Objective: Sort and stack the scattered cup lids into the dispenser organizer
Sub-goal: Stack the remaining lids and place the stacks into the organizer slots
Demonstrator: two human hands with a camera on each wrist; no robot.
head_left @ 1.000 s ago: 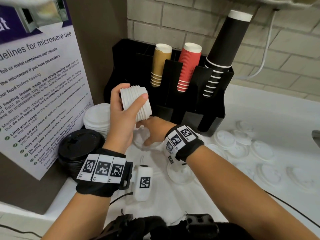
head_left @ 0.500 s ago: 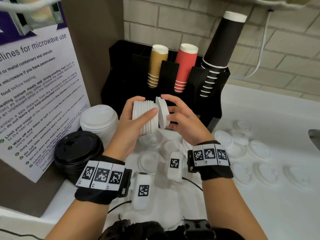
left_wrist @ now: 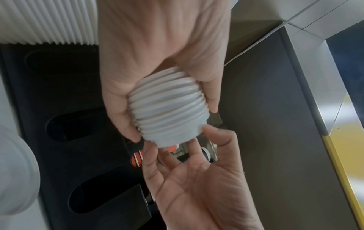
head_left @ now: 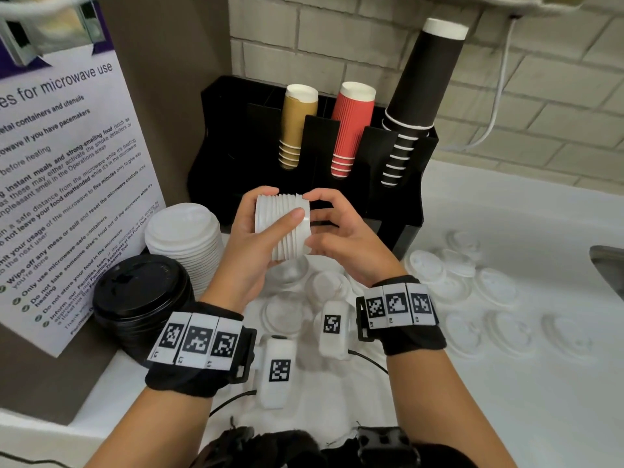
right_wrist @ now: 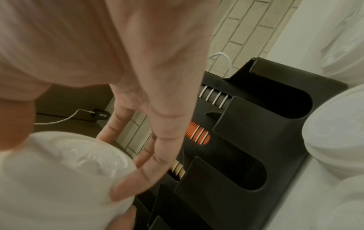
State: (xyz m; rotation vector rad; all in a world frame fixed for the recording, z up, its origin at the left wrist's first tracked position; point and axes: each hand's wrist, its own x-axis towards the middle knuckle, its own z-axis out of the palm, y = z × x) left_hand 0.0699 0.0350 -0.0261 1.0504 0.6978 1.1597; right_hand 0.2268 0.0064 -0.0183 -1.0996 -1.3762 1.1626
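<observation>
White ribbed plastic: the nested lid stack [head_left: 283,224] is held sideways in the air, in front of the black organizer [head_left: 410,204]. Left hand [head_left: 250,244] is wrapped round the stack; right hand [head_left: 341,238] pinches the end lid's rim with its fingertips. Hands are close together, both on the stack. Risk: the end lid seats crooked and pops off, or the squeezed stack fans apart, since thin smooth lids slip. Loose translucent lids [head_left: 489,288] are still scattered flat on the white desk [head_left: 506,400]. Black lid pile [head_left: 141,295] and taller white pile [head_left: 184,238] stand at left.
</observation>
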